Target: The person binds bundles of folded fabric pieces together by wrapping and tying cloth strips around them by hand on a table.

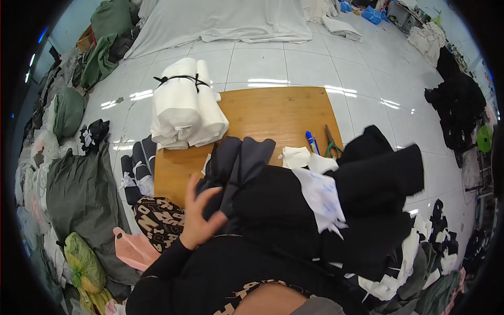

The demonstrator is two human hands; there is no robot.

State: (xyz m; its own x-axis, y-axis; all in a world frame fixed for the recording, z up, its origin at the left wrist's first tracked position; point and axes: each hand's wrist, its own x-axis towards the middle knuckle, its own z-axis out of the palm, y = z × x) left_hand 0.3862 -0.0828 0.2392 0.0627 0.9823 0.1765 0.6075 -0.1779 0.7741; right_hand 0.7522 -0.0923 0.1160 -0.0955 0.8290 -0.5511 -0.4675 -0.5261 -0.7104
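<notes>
My left hand point(199, 220) is raised with fingers spread, beside the dark grey rolled fabric point(247, 163) at the near edge of the wooden table; nothing is in it. Across my lap and the table's right side lies a large bundle of black fabric rolls point(278, 202), bound with a white cloth strip point(321, 197) that carries blue writing. My right hand is hidden, apparently by the black fabric. Several white fabric rolls point(181, 113), tied with a black strip, sit on the table's left side.
On the low wooden table point(278, 113) lie green-handled scissors point(332, 146), blue pens point(312, 142) and white scraps point(296, 156). Tied dark rolls point(139, 165), a pink bag point(135, 248) and a yellow-green bag point(84, 262) are to the left. Fabric heaps point(425, 257) lie at lower right.
</notes>
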